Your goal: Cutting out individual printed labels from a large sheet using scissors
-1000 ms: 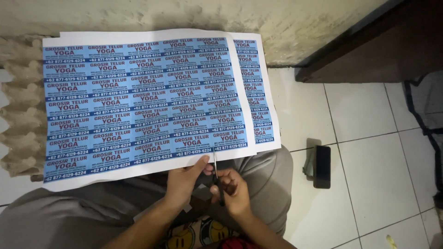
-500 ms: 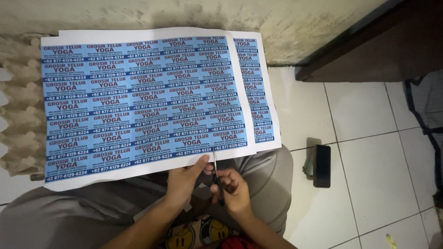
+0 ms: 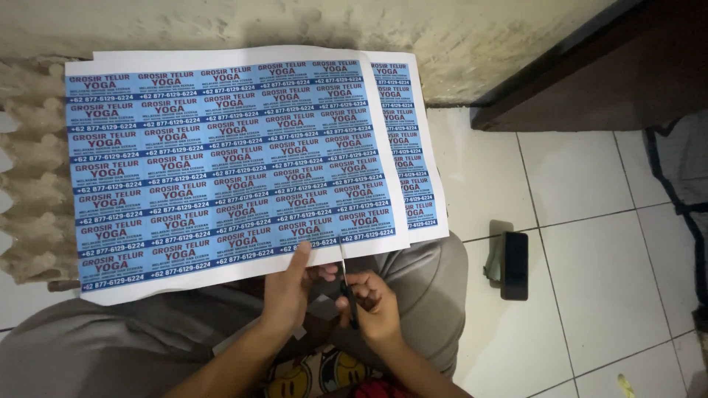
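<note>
A large white sheet [image 3: 221, 162] printed with rows of small blue labels lies across my lap and the floor, over a second like sheet [image 3: 413, 147] that shows at its right. My left hand [image 3: 291, 291] pinches the top sheet's near edge, thumb on top. My right hand [image 3: 372, 306] grips a pair of scissors [image 3: 345, 284], blades pointing up at the white bottom margin just right of my left thumb.
A grey egg carton [image 3: 29, 191] lies under the sheets at the left. A dark phone [image 3: 514, 265] rests on the white tiled floor at the right. A rough wall runs along the top, dark wooden furniture [image 3: 590, 81] stands at the upper right, and dark cloth [image 3: 682, 169] lies at the right edge.
Almost nothing has moved. Both hands stay at the sheet's near edge, with the scissors held at the same spot.
</note>
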